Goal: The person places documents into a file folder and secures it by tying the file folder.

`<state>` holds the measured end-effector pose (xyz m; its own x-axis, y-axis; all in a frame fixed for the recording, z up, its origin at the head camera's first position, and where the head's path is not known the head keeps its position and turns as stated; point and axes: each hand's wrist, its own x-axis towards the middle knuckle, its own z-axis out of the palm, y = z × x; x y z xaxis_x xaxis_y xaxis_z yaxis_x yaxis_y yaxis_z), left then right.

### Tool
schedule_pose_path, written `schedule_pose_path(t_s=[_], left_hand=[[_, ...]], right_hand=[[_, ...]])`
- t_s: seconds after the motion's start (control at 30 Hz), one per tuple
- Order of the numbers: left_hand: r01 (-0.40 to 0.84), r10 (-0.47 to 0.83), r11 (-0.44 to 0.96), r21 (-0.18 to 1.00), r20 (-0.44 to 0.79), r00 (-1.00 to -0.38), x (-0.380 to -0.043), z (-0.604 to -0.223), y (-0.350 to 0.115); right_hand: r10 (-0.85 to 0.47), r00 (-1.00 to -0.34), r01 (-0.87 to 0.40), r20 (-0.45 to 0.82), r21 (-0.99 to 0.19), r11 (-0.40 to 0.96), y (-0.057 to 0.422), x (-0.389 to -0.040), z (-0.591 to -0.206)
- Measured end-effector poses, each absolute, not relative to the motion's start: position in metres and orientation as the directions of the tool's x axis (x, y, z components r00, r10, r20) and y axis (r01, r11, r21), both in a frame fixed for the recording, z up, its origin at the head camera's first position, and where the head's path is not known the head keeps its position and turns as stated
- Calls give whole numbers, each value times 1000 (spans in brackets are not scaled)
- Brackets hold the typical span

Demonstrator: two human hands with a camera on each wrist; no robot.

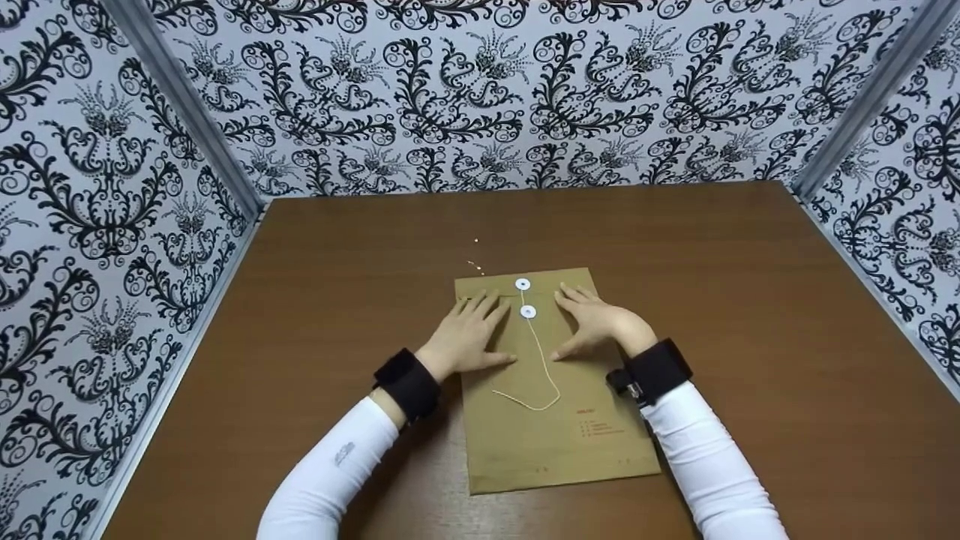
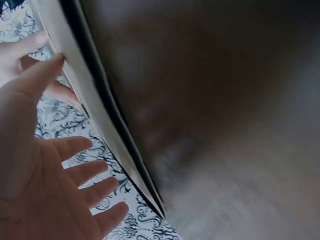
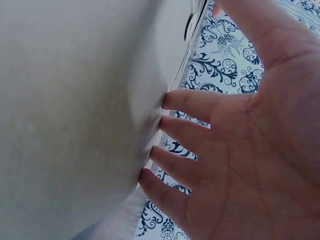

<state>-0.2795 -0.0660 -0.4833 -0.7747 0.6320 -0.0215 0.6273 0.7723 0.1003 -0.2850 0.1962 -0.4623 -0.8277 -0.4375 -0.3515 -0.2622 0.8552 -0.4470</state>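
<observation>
A brown string-tie envelope (image 1: 540, 450) lies flat on the table, its flap end at the far side. Two white round buttons (image 1: 528, 311) sit one above the other near the flap, and a thin string (image 1: 551, 375) trails from them, bending to the left at its loose end. My left hand (image 1: 469, 334) rests on the upper left of the envelope, fingers spread. On the upper right, my right hand (image 1: 596, 322) has its spread fingers on the paper. In the right wrist view, the fingertips of the right hand (image 3: 230, 150) touch the envelope's surface (image 3: 75, 125).
The brown wooden table (image 1: 337, 262) extends around the envelope. Small white bits (image 1: 475, 265) lie just beyond its top edge. Patterned black-and-white panels (image 1: 465, 90) with grey posts enclose the table at the back and sides.
</observation>
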Motion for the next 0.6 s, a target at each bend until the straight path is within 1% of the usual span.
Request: schedule_pose_path(t_s=[0.3, 0.47, 0.6], left_hand=[[567, 584, 811, 145, -156, -796, -292, -481, -63], [544, 561, 828, 137, -196, -804, -300, -476, -57], [543, 557, 830, 123, -198, -807, -305, -477, -56]], right_hand=[[-438, -832, -269, -342, -441, 856, 195, -284, -466], [-431, -835, -270, -341, -428, 863, 194, -285, -464], [-417, -841, -261, -344, -416, 871, 194, -285, -464]])
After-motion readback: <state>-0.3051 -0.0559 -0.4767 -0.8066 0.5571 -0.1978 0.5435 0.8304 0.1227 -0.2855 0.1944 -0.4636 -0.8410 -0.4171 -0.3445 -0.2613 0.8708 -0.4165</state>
